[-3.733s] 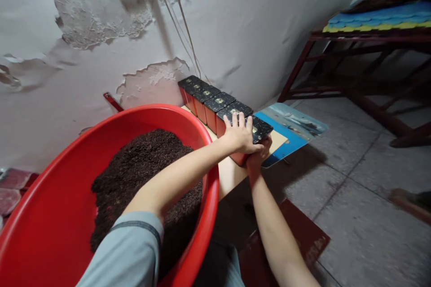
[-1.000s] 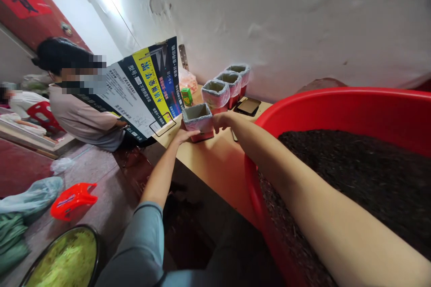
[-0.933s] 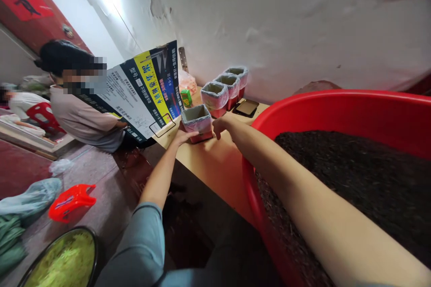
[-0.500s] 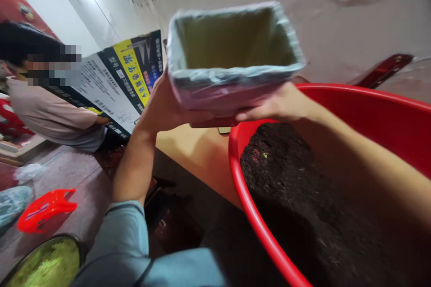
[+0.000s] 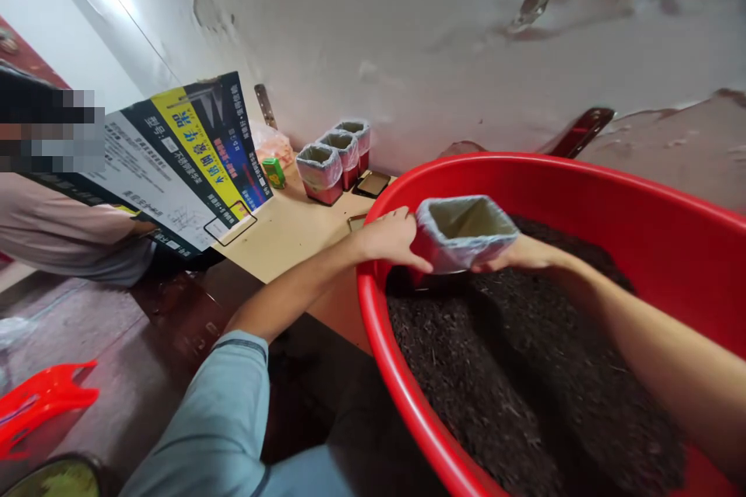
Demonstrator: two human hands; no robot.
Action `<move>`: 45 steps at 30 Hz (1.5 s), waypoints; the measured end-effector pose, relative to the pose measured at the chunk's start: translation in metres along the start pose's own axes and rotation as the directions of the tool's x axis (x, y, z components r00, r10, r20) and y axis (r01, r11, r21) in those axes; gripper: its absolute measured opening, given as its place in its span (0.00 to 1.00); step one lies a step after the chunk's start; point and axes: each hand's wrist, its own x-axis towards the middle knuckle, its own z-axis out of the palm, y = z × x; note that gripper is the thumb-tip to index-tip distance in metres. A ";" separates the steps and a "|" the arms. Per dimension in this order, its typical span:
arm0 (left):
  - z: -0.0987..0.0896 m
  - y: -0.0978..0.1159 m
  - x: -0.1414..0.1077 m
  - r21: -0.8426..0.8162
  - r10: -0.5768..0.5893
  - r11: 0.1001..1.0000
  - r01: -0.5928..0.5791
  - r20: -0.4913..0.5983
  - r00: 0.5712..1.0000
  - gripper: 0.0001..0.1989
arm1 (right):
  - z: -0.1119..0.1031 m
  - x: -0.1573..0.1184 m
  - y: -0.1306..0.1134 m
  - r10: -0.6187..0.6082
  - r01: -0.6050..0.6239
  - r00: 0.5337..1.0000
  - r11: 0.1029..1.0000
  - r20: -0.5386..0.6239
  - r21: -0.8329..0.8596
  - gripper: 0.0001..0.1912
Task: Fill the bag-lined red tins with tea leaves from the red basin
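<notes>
Along the left edge, a person (image 5: 75, 237) in a pale pink top shows partly, with a red plastic piece (image 5: 50, 401) on the floor (image 5: 110, 342) below and a bowl (image 5: 95, 470) cut off at the lower corner. Beside the person stands a printed sheet (image 5: 175, 163), tilted, its lower corner near the end of the counter (image 5: 297, 237). There a plastic bag (image 5: 273, 144) lies just behind a green box (image 5: 273, 172). Next along, three tins (image 5: 348, 163) stand upright in a row, open, their rims covered with folded-over plastic. Beside them lies a lid (image 5: 371, 184); a second flat piece (image 5: 355, 223) shows partly near the tub (image 5: 373, 303).

Farther right, inside that red tub, a lined tin (image 5: 446, 252) is held mouth up, low over the dark heap (image 5: 524, 373); whether its base touches the heap cannot be told. The left hand (image 5: 393, 237) grips its left side, fingers curled round the wall and thumb across the front. The right hand (image 5: 518, 252) clasps the opposite side, thumb on the near face, the other fingers hidden. The step in hand looks like steadying the tin low in the tub; none of the heap shows in the visible part of its inside. The next move seems to call for an even grip from both hands, mouth upward, with the folded plastic not slipping off the rim. Past the tin, a dark strip (image 5: 583, 132) shows above the tub's rim.
</notes>
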 end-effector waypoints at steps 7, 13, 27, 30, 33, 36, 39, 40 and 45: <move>-0.008 0.037 -0.023 0.435 -0.237 0.893 0.114 0.238 0.942 0.30 | 0.017 0.028 0.032 0.175 -0.192 0.947 0.981 0.271 0.037 0.22; -0.033 0.103 -0.053 0.353 0.024 0.928 -0.118 0.261 0.965 0.22 | 0.005 0.061 0.040 0.148 -0.138 0.961 0.989 0.235 -0.060 0.30; -0.014 0.070 0.055 0.233 0.228 0.950 -0.209 -0.055 0.972 0.29 | -0.081 -0.067 0.112 0.149 -0.624 0.743 0.508 -0.653 -0.594 0.48; -0.029 0.037 0.084 0.204 -0.057 0.973 0.111 -0.254 0.966 0.28 | -0.065 -0.056 0.107 0.206 -0.662 0.717 0.499 -0.666 -0.558 0.52; -0.027 0.011 0.102 0.171 -0.104 0.973 0.158 -0.285 0.953 0.21 | -0.053 -0.038 0.096 0.252 -0.681 0.697 0.525 -0.671 -0.510 0.49; -0.018 -0.007 0.109 0.101 0.003 0.995 0.016 -0.184 0.983 0.14 | -0.048 -0.032 0.090 0.260 -0.679 0.685 0.565 -0.681 -0.468 0.42; -0.013 -0.019 0.112 0.058 0.075 0.996 -0.068 -0.134 0.988 0.13 | -0.047 -0.036 0.090 0.192 -0.640 0.689 0.614 -0.699 -0.462 0.38; -0.012 -0.021 0.112 0.058 0.092 0.995 -0.086 -0.123 0.988 0.13 | -0.046 -0.037 0.091 0.166 -0.622 0.686 0.638 -0.708 -0.454 0.37; -0.012 -0.025 0.112 0.061 0.113 0.992 -0.107 -0.107 0.988 0.12 | -0.041 -0.031 0.087 0.097 -0.442 0.649 0.855 -0.755 -0.270 0.34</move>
